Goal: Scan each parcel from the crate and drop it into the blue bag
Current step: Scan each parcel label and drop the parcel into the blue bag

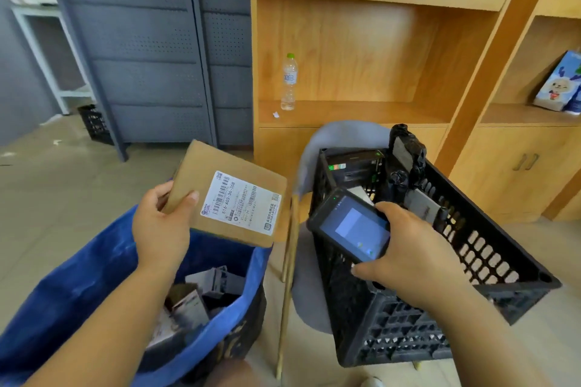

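Gripping parcel (229, 198) at its left edge with left hand (160, 225), over bag (78, 276). Clutching scanner (352, 226) in right hand (412, 254), above crate (393, 330), right of parcel, apart.

Plain brown cardboard parcel (201, 173), its label (241, 203) white with black barcodes; saturated blue bag (78, 286); black crate (393, 324) — an open lattice of slots; black scanner (347, 225) with blue-grey screen (364, 231) (one paler rectangle on it); honey-toned wood-grain shelving (361, 50); slate-grey cabinet (151, 41) — dotted with perforations; clear bottle (289, 82), green cap (290, 55).
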Demonstrator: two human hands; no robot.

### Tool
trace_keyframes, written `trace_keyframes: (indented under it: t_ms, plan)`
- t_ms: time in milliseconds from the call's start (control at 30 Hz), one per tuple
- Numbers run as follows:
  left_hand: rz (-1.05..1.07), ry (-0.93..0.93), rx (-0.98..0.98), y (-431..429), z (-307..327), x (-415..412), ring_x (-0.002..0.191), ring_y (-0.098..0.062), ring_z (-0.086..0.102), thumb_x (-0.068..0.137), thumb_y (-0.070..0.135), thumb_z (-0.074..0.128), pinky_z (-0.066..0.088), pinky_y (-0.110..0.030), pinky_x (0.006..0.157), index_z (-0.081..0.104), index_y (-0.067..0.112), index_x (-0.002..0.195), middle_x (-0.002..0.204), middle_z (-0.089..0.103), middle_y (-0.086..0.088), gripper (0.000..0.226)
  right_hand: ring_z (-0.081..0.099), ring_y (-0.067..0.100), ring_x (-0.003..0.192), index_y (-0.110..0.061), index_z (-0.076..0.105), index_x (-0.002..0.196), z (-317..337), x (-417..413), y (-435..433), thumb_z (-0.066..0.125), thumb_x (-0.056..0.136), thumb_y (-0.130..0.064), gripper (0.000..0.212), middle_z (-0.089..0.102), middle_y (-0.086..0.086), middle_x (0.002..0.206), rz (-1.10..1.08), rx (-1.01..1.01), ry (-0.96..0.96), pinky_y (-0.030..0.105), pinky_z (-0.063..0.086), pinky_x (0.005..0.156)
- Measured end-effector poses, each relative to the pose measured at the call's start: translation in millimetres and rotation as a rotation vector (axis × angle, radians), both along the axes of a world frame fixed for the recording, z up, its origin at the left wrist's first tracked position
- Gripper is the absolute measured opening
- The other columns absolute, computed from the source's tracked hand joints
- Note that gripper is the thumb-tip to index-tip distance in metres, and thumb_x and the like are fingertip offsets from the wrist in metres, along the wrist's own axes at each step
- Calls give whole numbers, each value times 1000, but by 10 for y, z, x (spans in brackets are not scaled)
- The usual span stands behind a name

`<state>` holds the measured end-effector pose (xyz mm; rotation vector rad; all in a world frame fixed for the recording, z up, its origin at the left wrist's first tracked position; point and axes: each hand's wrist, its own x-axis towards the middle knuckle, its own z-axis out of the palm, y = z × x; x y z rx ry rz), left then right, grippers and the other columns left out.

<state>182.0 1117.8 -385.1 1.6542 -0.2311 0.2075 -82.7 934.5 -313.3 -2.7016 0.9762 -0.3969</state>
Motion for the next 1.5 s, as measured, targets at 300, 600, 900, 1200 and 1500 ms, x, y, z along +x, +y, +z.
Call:
trace_keyframes:
  t_ms: [300,600,900,1200,1500]
  plan:
    - [-138,206,637,406,-423,261,115,-26,56,91,44,53,41,-32,88,60,16,124,129,60,-7,44,52,15,78,-29,38,122,-81,320,190,80,53,-49,83,47,-11,92,69,45,20,29,44,58]
    - [-578,105,530,-296,-278,-215,89,-2,62,88,31,67,42,-18,69,69,25,90,91,69,11,6,54,18,81,-30,35,129,-64,-148,-167,81,52,-50,91,45,-10,96,-116,48,-53,36,51,63]
    - [-920,-97,432,-1546,109,-900,79,6,61,85,33,68,42,-9,64,70,33,81,83,69,22,4,53,16,67,-31,43,123,-98,-981,-818,80,44,-46,89,51,-10,87,-444,31,-231,27,40,50]
    - [-1067,-139,640,-3014,-227,-1258,83,-4,60,86,34,68,41,-19,66,65,30,80,84,66,11,8,56,17,56,-35,39,119,-300,-1476,-1477,77,49,-44,81,49,-13,89,-644,102,-241,33,51,47]
    - [-840,-276,788,-4312,-385,-922,113,-28,53,88,37,65,47,-39,86,38,24,138,136,41,-8,58,50,15,75,-36,36,111,-416,-1272,-2376,75,51,-44,72,46,-14,88,-588,9,-157,32,47,58]
